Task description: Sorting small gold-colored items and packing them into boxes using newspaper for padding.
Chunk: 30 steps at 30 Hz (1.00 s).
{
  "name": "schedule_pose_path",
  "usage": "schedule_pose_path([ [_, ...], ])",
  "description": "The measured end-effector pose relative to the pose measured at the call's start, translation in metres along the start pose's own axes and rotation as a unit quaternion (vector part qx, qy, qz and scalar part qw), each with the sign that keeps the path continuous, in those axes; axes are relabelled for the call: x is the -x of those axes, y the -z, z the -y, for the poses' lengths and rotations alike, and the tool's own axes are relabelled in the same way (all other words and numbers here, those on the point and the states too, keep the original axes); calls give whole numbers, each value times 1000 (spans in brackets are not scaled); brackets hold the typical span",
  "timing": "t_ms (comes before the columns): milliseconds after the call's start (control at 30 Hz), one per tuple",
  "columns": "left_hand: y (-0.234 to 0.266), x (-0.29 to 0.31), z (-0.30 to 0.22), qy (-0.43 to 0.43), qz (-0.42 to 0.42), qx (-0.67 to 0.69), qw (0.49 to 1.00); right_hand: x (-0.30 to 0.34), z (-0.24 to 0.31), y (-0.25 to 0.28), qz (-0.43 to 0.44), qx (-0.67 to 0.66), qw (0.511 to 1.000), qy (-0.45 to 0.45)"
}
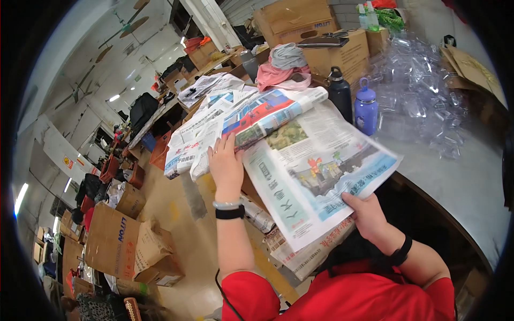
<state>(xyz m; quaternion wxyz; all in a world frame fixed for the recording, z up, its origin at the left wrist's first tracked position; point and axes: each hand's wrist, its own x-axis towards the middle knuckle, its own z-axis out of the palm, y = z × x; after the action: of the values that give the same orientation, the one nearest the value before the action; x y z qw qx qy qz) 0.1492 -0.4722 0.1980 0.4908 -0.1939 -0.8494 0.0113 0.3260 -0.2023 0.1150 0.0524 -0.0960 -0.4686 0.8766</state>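
A printed newspaper sheet (289, 187) with a coloured picture slants across the near table edge in front of me. My right hand (368, 216) pinches its near right edge, thumb on top. At its left edge my left hand (226, 166) grips newspaper, with the fingertips up against a folded-over part (278, 119) in red and blue print. The undersides of these fingers are hidden. More newspapers (195, 144) lie in a loose, overlapping pile beyond my left hand. Below the sheet, close to my body, another newspaper (308, 246) shows in part.
A black bottle (339, 93) and a purple bottle (366, 109) stand just beyond the sheet. Clear plastic containers (417, 85) are heaped on the grey table (444, 176) at right. Pink and grey cloths (286, 67) and cardboard boxes (337, 56) sit behind. An opened carton (115, 241) stands lower left.
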Motion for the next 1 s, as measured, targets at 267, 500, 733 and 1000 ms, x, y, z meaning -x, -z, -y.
schedule_pose_path([
  [267, -13, -26, -12, 166, 217, 54, 960, 71, 58, 1, -3, 350, 881, 319],
  [500, -13, -3, -39, 88, 89, 10, 992, 122, 146, 70, -120, 285, 922, 232],
  [733, 39, 50, -145, 178, -59, 442, 877, 142, 174, 87, -149, 266, 915, 265],
  [1000, 31, 104, -181, 498, 90, 836, 212, 203, 174, 145, -232, 290, 891, 259],
])
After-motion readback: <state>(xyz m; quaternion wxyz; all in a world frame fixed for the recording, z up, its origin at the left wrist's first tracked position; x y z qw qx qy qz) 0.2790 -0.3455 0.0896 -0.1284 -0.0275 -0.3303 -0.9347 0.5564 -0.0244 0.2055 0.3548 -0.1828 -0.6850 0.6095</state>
